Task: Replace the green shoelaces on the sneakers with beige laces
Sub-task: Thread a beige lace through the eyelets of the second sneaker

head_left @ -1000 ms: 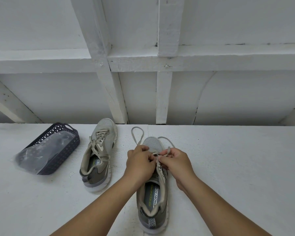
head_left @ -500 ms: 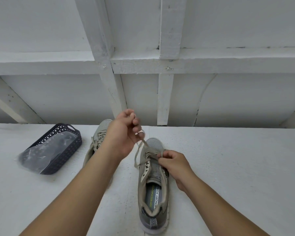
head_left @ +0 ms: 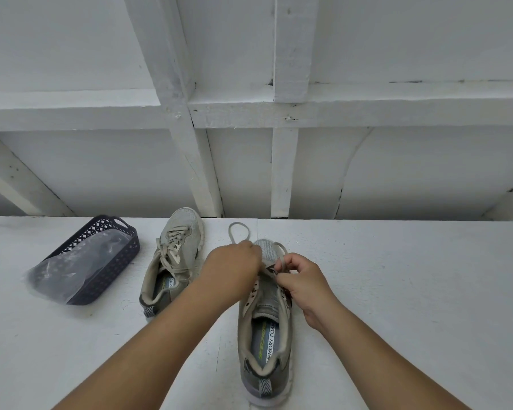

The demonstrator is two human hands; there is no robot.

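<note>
Pinching a beige lace (head_left: 281,257) over the near sneaker (head_left: 265,327), the right hand (head_left: 304,284) works at the upper eyelets while the left hand (head_left: 234,267) grips the lace's other strand, which loops onto the white counter (head_left: 397,291). The second, laced sneaker (head_left: 172,258) stands just left, beside a dark mesh basket (head_left: 101,261) holding a plastic bag (head_left: 71,270).

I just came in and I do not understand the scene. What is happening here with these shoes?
A person is lacing the nearer sneaker on a white table. The left hand and the right hand both work at the eyelets near the toe and hold a beige lace, which loops out beyond the shoe. The lower eyelets are not yet laced. The other sneaker is already laced and stands to the left, beside a dark basket.
</note>
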